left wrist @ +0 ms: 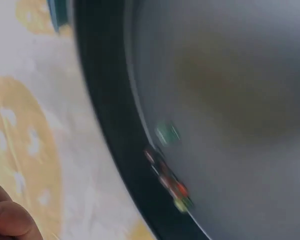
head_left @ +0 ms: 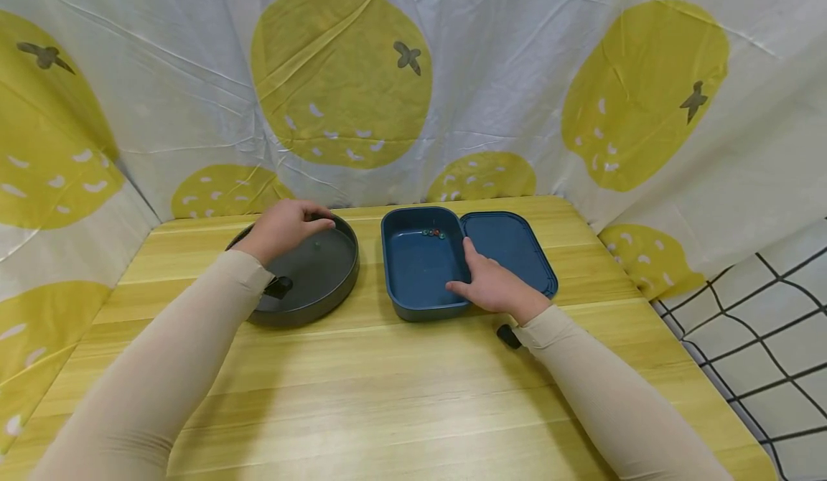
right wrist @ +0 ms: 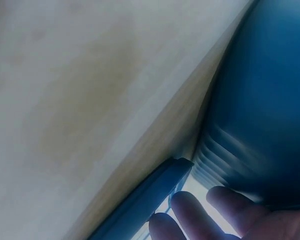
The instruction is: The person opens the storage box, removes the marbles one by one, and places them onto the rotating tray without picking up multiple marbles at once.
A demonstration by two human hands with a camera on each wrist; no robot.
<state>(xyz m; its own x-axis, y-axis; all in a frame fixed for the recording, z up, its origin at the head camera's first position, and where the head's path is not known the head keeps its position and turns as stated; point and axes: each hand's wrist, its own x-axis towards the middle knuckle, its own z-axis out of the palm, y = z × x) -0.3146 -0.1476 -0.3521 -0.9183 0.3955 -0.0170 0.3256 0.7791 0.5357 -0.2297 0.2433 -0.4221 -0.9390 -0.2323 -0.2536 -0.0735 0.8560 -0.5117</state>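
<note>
My left hand [head_left: 288, 228] is over the round dark grey pan [head_left: 326, 299], its fingers bent loosely near the far rim and its thumb pointing right. No held thing shows in it. In the left wrist view, a green bead [left wrist: 167, 133] and several dark, red and yellowish small beads [left wrist: 171, 182], blurred, lie along the pan's inner wall. My right hand [head_left: 496, 286] rests at the right rim of a blue rectangular box [head_left: 420, 269], thumb over the inside, fingers stretched along the outer side. Several small green and red beads [head_left: 433, 233] lie at the box's far end.
A blue lid [head_left: 507, 248] lies flat to the right of the box. Patterned cloth [head_left: 491, 72] hangs behind the wooden table [head_left: 388, 388]. A black wire grid [head_left: 775, 337] stands past the table's right edge. Dark wrist-camera parts [head_left: 508, 336] show beside the sleeves.
</note>
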